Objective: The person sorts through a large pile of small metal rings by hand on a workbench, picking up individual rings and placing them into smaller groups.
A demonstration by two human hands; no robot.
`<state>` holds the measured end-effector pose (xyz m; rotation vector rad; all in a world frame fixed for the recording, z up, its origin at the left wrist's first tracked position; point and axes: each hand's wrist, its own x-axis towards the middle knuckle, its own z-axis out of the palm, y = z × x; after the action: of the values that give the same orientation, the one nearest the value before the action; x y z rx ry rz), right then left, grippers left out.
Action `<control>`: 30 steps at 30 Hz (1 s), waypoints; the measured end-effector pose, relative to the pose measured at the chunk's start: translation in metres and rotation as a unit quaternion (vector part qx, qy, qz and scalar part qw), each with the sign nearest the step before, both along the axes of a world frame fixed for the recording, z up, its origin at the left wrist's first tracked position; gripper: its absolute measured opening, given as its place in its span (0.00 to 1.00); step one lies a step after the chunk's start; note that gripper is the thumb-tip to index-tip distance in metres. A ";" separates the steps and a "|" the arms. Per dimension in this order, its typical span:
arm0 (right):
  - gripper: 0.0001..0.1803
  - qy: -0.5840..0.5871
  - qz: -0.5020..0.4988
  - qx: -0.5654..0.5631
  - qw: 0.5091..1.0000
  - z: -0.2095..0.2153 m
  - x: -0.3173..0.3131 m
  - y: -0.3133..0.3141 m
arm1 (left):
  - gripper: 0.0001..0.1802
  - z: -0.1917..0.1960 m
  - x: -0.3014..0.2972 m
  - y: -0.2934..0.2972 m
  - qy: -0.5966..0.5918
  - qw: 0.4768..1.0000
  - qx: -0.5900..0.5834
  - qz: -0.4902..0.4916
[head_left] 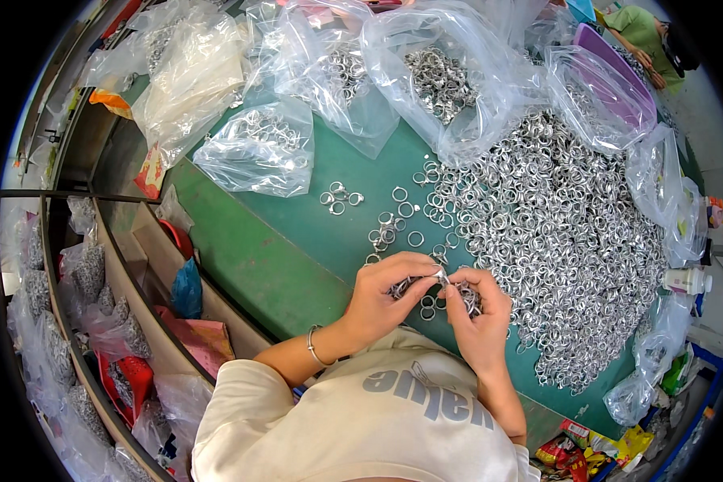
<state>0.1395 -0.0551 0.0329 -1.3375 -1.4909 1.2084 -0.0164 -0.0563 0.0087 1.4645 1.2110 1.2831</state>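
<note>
At the near edge of the green table, my left hand (pixel 381 293) and my right hand (pixel 480 313) meet, fingertips pinched on one silver-coloured ring (pixel 441 275). More rings show under and between my fingers, partly hidden by the palms; I cannot tell whether they are held or lie on the table. Just beyond my hands lie scattered loose rings (pixel 415 238). To the right spreads a large heap of silver rings (pixel 566 241). A small cluster of rings (pixel 337 207) sits apart, farther left. A bracelet (pixel 313 347) circles my left wrist.
Clear plastic bags with rings (pixel 257 149) line the table's far side, one open bag (pixel 377 48) among them. A purple basket (pixel 610 56) and a white bottle (pixel 687 280) stand right. At left is a compartmented shelf (pixel 149 257) with filled bags. Another person (pixel 643 36) is far right.
</note>
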 end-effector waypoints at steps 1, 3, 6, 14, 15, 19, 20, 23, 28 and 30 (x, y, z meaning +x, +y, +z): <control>0.06 0.017 0.000 -0.017 1.000 0.000 0.000 -0.001 | 0.09 0.000 0.001 -0.001 0.019 1.000 0.015 0.008; 0.06 0.052 -0.001 -0.053 0.997 -0.001 0.000 -0.003 | 0.08 -0.001 0.002 -0.001 0.047 0.998 0.044 0.020; 0.06 0.151 -0.012 -0.142 0.978 0.001 0.000 -0.001 | 0.06 -0.005 0.002 -0.002 0.019 1.000 0.013 0.009; 0.05 0.222 0.049 -0.217 0.949 -0.006 0.011 0.007 | 0.06 -0.005 -0.015 0.004 -0.151 0.952 -0.248 -0.094; 0.05 0.204 0.059 -0.198 0.957 -0.006 0.011 0.006 | 0.05 -0.006 -0.016 0.004 -0.144 0.960 -0.220 -0.100; 0.06 0.365 0.095 -0.327 0.866 -0.016 0.024 0.014 | 0.06 -0.017 -0.010 0.000 -0.024 0.997 -0.052 -0.060; 0.07 0.392 0.106 -0.336 0.850 -0.017 0.026 0.014 | 0.07 -0.019 -0.009 -0.001 0.028 0.999 0.005 -0.034; 0.08 0.498 0.110 -0.343 0.789 -0.018 0.027 0.016 | 0.09 -0.015 -0.012 0.003 0.143 0.989 0.033 0.034; 0.12 0.613 0.073 -0.294 0.729 -0.039 0.031 0.022 | 0.07 -0.025 -0.024 0.013 0.271 0.960 0.030 0.064; 0.14 0.628 0.029 -0.295 0.720 -0.042 0.033 0.022 | 0.07 -0.028 -0.024 0.012 0.292 0.955 0.023 0.049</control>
<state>0.1728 -0.0329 -0.0093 -0.4359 -0.1271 2.0915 -0.0402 -0.0439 -0.0197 1.9149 1.6560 0.9657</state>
